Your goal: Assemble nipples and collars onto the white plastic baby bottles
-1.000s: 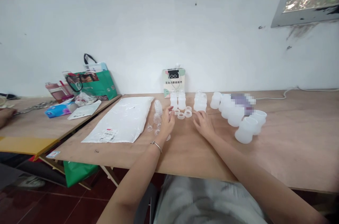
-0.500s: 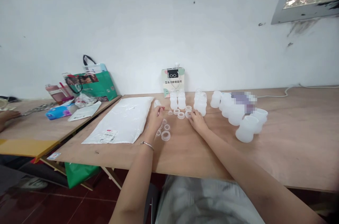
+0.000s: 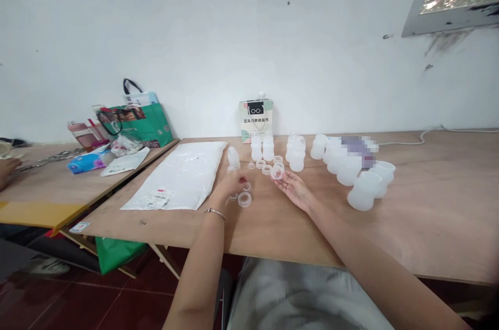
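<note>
My right hand [image 3: 295, 188] holds a translucent bottle collar ring [image 3: 277, 171] tilted between thumb and fingers, just above the tabletop. My left hand [image 3: 236, 183] reaches down with fingers drawn together over the small clear pieces; what it grips, if anything, is hidden. Next to it lie a larger clear ring [image 3: 245, 199] and a smaller clear round piece [image 3: 246, 186]. Clear domed caps [image 3: 233, 156] stand just beyond my left hand. More collar rings [image 3: 261, 164] lie between the hands, with a small clear nipple [image 3: 251, 166] beside them. Behind, capped baby bottles [image 3: 268, 147] stand upright.
Several open frosted bottle bodies [image 3: 365, 192] stand at the right. A white plastic mailer [image 3: 175, 174] lies left of my hands. A paper bag [image 3: 257, 121] leans on the wall. On the adjoining left table are a green bag [image 3: 150, 127] and another person's hand [image 3: 8, 168].
My left hand has come down and nearer from the domed caps to the small clear pieces. My right hand has lifted a collar ring and turned it up.
</note>
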The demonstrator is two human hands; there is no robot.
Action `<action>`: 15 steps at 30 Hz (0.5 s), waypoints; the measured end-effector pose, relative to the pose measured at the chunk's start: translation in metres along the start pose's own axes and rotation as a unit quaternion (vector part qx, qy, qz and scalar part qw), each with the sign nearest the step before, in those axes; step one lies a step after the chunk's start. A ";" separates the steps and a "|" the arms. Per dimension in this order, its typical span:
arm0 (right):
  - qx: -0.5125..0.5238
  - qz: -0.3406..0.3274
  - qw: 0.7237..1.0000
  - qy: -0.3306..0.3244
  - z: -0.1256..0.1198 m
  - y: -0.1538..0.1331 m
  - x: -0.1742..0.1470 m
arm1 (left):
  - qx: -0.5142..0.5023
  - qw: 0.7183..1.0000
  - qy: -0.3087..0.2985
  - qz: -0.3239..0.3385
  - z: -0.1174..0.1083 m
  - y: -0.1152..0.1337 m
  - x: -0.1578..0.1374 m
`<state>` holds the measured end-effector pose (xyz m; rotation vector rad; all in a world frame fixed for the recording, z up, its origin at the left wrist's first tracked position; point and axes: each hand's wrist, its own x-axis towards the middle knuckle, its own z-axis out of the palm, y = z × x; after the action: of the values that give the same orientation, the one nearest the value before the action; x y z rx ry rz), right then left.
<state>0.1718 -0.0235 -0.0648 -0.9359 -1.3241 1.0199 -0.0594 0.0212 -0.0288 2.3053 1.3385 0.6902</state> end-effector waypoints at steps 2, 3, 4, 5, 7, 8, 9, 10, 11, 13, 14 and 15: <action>0.119 0.067 0.989 -0.049 0.000 -0.007 -0.005 | -0.010 1.000 0.010 0.007 -0.001 0.004 0.001; 0.185 0.106 0.974 -0.072 0.000 -0.011 -0.007 | -0.020 1.000 0.019 0.011 -0.002 0.008 0.000; 0.244 0.140 0.955 -0.092 0.000 -0.013 -0.009 | -0.040 0.999 0.033 0.017 -0.002 0.012 0.000; 0.286 0.166 0.938 -0.109 -0.001 -0.015 -0.010 | -0.075 0.996 0.047 0.026 -0.003 0.018 -0.001; 0.314 0.191 0.920 -0.135 -0.002 -0.017 -0.013 | -0.173 0.981 0.069 0.053 -0.002 0.031 -0.003; 0.316 0.200 0.916 -0.146 -0.002 -0.017 -0.013 | -0.225 0.969 0.072 0.067 -0.001 0.037 -0.004; 0.314 0.207 0.914 -0.154 -0.003 -0.017 -0.014 | -0.268 0.958 0.067 0.079 0.002 0.043 -0.005; 0.312 0.211 0.913 -0.156 -0.003 -0.016 -0.014 | -0.293 0.950 0.057 0.089 0.005 0.048 -0.006; 0.312 0.214 0.913 -0.156 -0.004 -0.015 -0.013 | -0.306 0.946 0.045 0.095 0.008 0.052 -0.006; 0.316 0.216 0.912 -0.151 -0.004 -0.014 -0.013 | -0.308 0.946 0.024 0.102 0.016 0.057 -0.006; 0.319 0.216 0.910 -0.150 -0.005 -0.013 -0.012 | -0.302 0.947 0.017 0.104 0.020 0.058 -0.006; 0.322 0.217 0.909 -0.150 -0.005 -0.012 -0.012 | -0.294 0.950 0.013 0.105 0.023 0.059 -0.005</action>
<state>0.1775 -0.0385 -0.0567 -0.5758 -0.9136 1.8680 -0.0080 -0.0128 -0.0158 1.9559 0.7525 1.0272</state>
